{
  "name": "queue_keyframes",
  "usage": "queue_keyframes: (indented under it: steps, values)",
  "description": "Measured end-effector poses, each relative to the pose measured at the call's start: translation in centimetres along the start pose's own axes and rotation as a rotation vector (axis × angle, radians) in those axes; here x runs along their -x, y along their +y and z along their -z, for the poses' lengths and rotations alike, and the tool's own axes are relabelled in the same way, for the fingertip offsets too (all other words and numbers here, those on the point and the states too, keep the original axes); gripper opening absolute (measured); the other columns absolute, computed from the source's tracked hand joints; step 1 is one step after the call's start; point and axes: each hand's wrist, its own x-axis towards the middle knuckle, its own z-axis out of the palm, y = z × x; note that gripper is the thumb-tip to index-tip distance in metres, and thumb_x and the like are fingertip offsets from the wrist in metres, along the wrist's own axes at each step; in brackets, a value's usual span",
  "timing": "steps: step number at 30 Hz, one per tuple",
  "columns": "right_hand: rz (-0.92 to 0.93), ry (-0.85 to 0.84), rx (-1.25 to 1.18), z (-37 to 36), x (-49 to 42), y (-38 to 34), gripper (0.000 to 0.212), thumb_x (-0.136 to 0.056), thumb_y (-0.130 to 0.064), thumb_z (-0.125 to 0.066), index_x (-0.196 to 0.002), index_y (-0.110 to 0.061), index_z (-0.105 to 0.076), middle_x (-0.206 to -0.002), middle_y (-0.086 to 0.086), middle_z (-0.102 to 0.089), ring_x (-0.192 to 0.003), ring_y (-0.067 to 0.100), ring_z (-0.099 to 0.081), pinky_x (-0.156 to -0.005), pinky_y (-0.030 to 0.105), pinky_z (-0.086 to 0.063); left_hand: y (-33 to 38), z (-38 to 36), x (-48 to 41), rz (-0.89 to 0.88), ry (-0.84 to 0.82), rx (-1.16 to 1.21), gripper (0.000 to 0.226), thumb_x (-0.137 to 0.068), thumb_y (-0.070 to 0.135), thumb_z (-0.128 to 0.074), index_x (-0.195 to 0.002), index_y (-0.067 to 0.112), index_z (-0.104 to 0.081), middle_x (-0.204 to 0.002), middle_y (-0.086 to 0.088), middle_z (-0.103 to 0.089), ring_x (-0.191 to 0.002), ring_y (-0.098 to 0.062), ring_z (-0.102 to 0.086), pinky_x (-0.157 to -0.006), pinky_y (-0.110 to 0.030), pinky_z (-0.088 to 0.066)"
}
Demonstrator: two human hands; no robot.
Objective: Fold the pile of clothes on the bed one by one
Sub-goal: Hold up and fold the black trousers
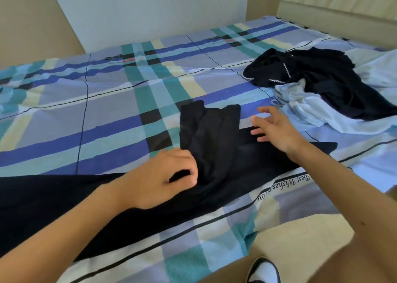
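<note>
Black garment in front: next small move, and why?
Probably bring the open right hand down onto the black garment and fold its right side inward: the left hand pinches the fabric near the middle, and that side lies flat, unfolded.

Script lettering (283,186) printed on the plaid bed sheet (107,119), near the front edge, upside down to the camera, reads "Best Wishes" and then trails into a blur, two small red tags (129,61) farther back on the sheet, far too small to read.

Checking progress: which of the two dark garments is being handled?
The plain black garment at the near edge, pinched by the left hand; the white-trimmed one lies crumpled far right.
</note>
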Motion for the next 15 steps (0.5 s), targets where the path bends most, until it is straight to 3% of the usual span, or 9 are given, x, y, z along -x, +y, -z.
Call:
queue_keyframes:
  steps: [4, 8, 13, 15]
  values:
    - [0.112, 0.065, 0.243, -0.5, -0.2, -0.5, 0.051, -0.092, -0.041, -0.066, -0.138, -0.024, -0.048, -0.123, -0.003, -0.056, -0.114, 0.015, -0.057, -0.102, 0.038, -0.048, -2.3, -2.2, 1.7, 0.161, 0.113, -0.078, 0.027, -0.097, 0.048, -0.044, -0.115, 0.034, -0.058, -0.124, 0.019, -0.048, -0.119, -0.005, -0.046, -0.103, -0.033, -0.042]
    - [0.182, -0.003, 0.336, -2.5, -1.2, -2.6, 0.054, -0.093, -0.039, -0.067, -0.140, -0.020, -0.048, -0.138, 0.000, -0.052, -0.127, 0.014, -0.050, -0.102, 0.027, -0.039, -3.0, -2.2, 2.8, 0.424, 0.227, -0.035, 0.051, -0.094, 0.064, -0.035, -0.132, 0.033, -0.049, -0.128, 0.017, -0.049, -0.119, -0.004, -0.048, -0.102, -0.028, -0.043]
    - [0.170, -0.103, 0.376, -6.6, -4.4, -4.8, 0.058, -0.093, -0.039, -0.066, -0.144, -0.019, -0.046, -0.148, 0.002, -0.048, -0.135, 0.020, -0.046, -0.104, 0.032, -0.037, -4.0, -1.7, 4.1, 0.529, 0.191, -0.079, 0.046, -0.091, 0.060, -0.046, -0.127, 0.032, -0.053, -0.123, 0.015, -0.060, -0.113, -0.003, -0.054, -0.100, -0.027, -0.045]
    - [0.161, -0.154, 0.467, -8.6, -5.8, -5.0, 0.065, -0.093, -0.038, -0.067, -0.148, -0.018, -0.040, -0.152, 0.005, -0.044, -0.138, 0.025, -0.043, -0.105, 0.033, -0.037, -4.2, -1.2, 4.5, 0.535, 0.129, -0.078, 0.050, -0.085, 0.069, -0.047, -0.121, 0.035, -0.056, -0.117, 0.019, -0.061, -0.107, -0.001, -0.056, -0.097, -0.027, -0.046]
